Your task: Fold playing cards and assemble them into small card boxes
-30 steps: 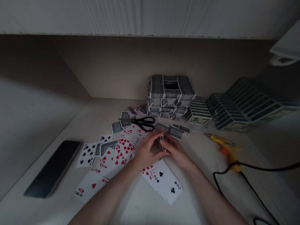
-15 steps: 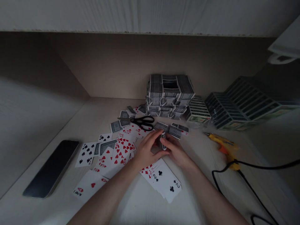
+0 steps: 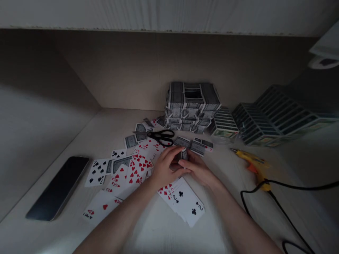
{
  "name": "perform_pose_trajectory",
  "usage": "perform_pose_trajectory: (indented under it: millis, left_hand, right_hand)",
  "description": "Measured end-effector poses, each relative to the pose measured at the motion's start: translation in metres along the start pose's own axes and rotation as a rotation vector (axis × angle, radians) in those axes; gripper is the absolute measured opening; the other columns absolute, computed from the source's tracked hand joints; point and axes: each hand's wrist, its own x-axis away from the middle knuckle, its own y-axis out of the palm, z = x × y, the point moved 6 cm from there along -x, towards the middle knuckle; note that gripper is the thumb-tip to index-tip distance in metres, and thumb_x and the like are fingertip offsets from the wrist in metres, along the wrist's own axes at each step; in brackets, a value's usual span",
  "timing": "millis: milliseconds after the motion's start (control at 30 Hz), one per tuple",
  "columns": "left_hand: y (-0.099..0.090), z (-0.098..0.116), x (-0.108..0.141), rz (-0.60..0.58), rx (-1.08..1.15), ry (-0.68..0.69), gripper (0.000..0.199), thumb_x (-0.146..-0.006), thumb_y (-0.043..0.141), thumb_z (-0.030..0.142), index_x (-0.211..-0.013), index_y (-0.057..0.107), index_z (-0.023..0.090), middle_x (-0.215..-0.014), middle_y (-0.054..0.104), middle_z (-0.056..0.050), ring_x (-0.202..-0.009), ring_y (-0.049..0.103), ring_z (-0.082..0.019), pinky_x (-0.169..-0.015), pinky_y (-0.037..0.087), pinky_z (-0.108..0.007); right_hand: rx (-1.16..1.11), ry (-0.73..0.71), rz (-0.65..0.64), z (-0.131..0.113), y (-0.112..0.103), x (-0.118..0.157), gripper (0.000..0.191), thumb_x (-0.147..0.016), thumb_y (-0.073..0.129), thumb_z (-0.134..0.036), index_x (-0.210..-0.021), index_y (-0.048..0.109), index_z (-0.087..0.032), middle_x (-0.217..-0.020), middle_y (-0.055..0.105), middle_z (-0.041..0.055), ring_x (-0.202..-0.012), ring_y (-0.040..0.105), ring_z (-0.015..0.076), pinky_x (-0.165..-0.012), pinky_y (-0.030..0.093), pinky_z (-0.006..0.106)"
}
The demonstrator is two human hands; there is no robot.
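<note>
My left hand [image 3: 167, 165] and my right hand [image 3: 197, 167] meet over the middle of the scattered cards, both closed on a small folded playing card [image 3: 183, 154] with a patterned back. Part of that card is hidden by my fingers. Just below my hands lies a fanned pile of face-up cards [image 3: 188, 203] with the two of clubs on top. More face-up cards [image 3: 139, 169] spread to the left. Black-handled scissors [image 3: 162, 135] rest on cards beyond my left hand.
A block built of folded cards [image 3: 192, 106] stands at the back. Right of it are stacked card boxes [image 3: 224, 123]. A yellow glue gun [image 3: 254, 165] with a black cord lies at the right, a dark phone [image 3: 59, 187] at the left. A shelf edge [image 3: 159, 31] hangs above.
The folded card has turned between my fingers and shows more of its patterned back. My right thumb has shifted slightly down and left. The camera view has tilted a little.
</note>
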Motion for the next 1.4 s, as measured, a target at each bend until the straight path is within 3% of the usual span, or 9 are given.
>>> perform_pose_trajectory:
  millis: [267,500,833,1000,1133,1233,1300,1400]
  left_hand:
    - [0.0,0.001,0.0,-0.009,0.02,0.058,0.067,-0.062,0.072,0.041,-0.122,0.047,0.027,-0.118,0.055,-0.008,-0.11,0.051,-0.022,-0.093,0.044,-0.04]
    - [-0.001,0.0,0.0,-0.006,0.009,0.054,0.068,-0.06,0.073,0.041,-0.122,0.047,0.026,-0.119,0.054,-0.008,-0.111,0.05,-0.022,-0.094,0.044,-0.038]
    - [-0.002,0.001,0.0,0.013,-0.001,0.074,0.066,-0.061,0.073,0.041,-0.121,0.049,0.025,-0.117,0.057,-0.008,-0.108,0.052,-0.023,-0.091,0.045,-0.039]
    - [-0.004,0.007,0.0,0.057,0.009,0.188,0.066,-0.061,0.073,0.04,-0.12,0.049,0.024,-0.114,0.059,-0.008,-0.106,0.054,-0.021,-0.092,0.045,-0.037]
    - [-0.005,0.013,-0.002,0.04,0.035,0.242,0.065,-0.065,0.07,0.042,-0.123,0.047,0.023,-0.117,0.057,-0.009,-0.11,0.051,-0.023,-0.094,0.042,-0.04]
    - [-0.008,0.015,-0.003,0.031,0.056,0.236,0.059,-0.072,0.06,0.048,-0.123,0.047,0.022,-0.121,0.054,-0.01,-0.118,0.044,-0.027,-0.099,0.036,-0.045]
    - [-0.011,0.01,-0.003,0.069,0.076,0.164,0.051,-0.078,0.051,0.048,-0.121,0.049,0.021,-0.121,0.053,-0.011,-0.116,0.044,-0.026,-0.098,0.035,-0.046]
    - [-0.01,-0.008,-0.002,0.087,0.186,-0.065,0.041,-0.085,0.044,0.043,-0.117,0.05,0.019,-0.105,0.059,-0.009,-0.097,0.055,-0.02,-0.085,0.044,-0.036]
  right_hand:
    - [-0.02,-0.002,0.027,0.001,-0.001,0.001,0.037,-0.063,0.073,-0.032,-0.097,0.061,-0.026,-0.091,0.065,0.0013,-0.082,0.062,0.0195,-0.076,0.049,0.034]
    - [-0.083,0.013,-0.04,0.003,0.001,0.002,0.033,-0.067,0.069,-0.041,-0.094,0.062,-0.023,-0.09,0.066,0.0042,-0.084,0.062,0.0227,-0.067,0.05,0.033]
    - [-0.183,0.047,-0.071,0.001,0.004,0.002,0.025,-0.069,0.069,-0.032,-0.092,0.064,-0.022,-0.085,0.067,0.0036,-0.078,0.063,0.0197,-0.066,0.05,0.029]
    - [-0.138,-0.014,-0.037,-0.001,0.001,0.002,0.024,-0.067,0.071,-0.027,-0.09,0.065,-0.023,-0.087,0.067,0.002,-0.079,0.062,0.0178,-0.071,0.049,0.029]
    - [-0.107,-0.076,0.045,-0.001,-0.002,0.002,0.027,-0.066,0.071,-0.026,-0.092,0.065,-0.024,-0.091,0.067,0.0008,-0.082,0.061,0.0176,-0.072,0.048,0.028]
    - [-0.023,-0.234,0.191,-0.007,-0.007,0.003,0.031,-0.065,0.071,-0.025,-0.095,0.063,-0.025,-0.096,0.065,0.0002,-0.089,0.059,0.0173,-0.081,0.046,0.03]
    - [0.059,-0.341,0.298,-0.012,-0.01,0.006,0.036,-0.065,0.071,-0.024,-0.099,0.061,-0.025,-0.099,0.064,0.0006,-0.092,0.058,0.0175,-0.086,0.044,0.032]
    - [0.175,-0.428,0.411,-0.017,-0.014,0.01,0.047,-0.062,0.073,-0.023,-0.106,0.056,-0.025,-0.103,0.063,0.0025,-0.094,0.057,0.0193,-0.088,0.043,0.037]
